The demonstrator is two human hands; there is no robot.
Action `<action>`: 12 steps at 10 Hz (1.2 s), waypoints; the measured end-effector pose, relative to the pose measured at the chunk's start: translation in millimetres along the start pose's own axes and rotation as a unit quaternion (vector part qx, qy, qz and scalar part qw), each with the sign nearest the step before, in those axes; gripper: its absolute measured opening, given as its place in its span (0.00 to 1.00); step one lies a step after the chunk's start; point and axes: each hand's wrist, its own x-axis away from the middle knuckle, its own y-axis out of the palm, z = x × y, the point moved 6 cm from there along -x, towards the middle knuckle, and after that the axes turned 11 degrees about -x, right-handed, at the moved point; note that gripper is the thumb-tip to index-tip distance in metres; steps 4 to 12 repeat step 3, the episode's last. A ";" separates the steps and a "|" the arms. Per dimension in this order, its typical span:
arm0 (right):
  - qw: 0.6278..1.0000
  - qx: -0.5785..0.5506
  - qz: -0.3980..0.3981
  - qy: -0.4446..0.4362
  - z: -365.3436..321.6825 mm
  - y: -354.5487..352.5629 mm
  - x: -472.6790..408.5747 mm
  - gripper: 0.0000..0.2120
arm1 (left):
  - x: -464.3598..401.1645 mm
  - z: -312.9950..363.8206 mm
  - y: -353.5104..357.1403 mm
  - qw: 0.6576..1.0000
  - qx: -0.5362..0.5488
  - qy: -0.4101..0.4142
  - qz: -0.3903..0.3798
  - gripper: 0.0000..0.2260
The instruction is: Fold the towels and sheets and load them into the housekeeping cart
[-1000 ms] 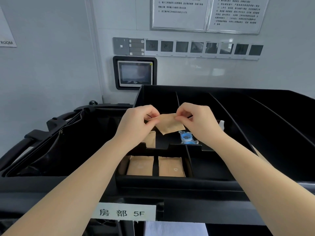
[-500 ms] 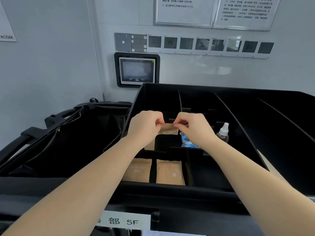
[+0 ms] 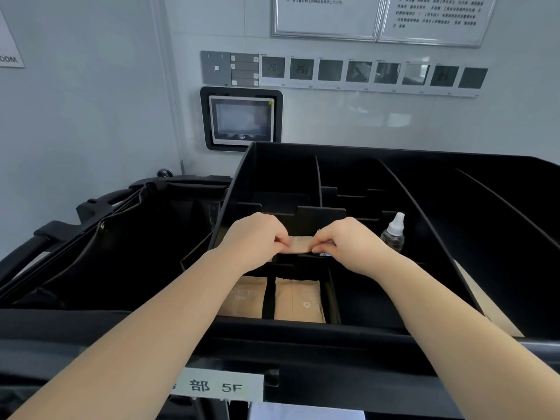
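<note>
Both hands meet over the cart's top tray (image 3: 357, 183): the left hand (image 3: 253, 237) and right hand (image 3: 348, 242) each pinch one end of a small tan packet (image 3: 301, 244), forearms reaching forward, knuckles up. This looks like stocking supplies, not linen work; no towels or sheets are in view. Next, the packet probably needs lowering into a compartment, near the tan packs (image 3: 298, 301) and small bottle (image 3: 393, 233)

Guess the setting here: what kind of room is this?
Probably a hotel housekeeping service room. A black compartmented cart tray holds brown amenity packets, its label reads "5F", and the wall carries a row of thermostat panels below framed notices.
</note>
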 end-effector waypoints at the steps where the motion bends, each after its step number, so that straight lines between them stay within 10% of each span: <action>1: 0.999 -0.030 -0.015 0.006 4.3 2.5 1.9 0.12 | 1.9 -1.2 -0.8 0.999 0.038 -0.001 0.030 0.10; 3: 0.997 -0.073 0.014 0.015 -0.8 2.0 1.3 0.25 | 3.1 1.5 -8.9 0.991 0.101 -0.024 0.079 0.13; 12: 0.997 -0.073 0.014 0.015 -0.8 2.0 1.3 0.25 | 3.1 1.5 -8.9 0.991 0.101 -0.024 0.079 0.13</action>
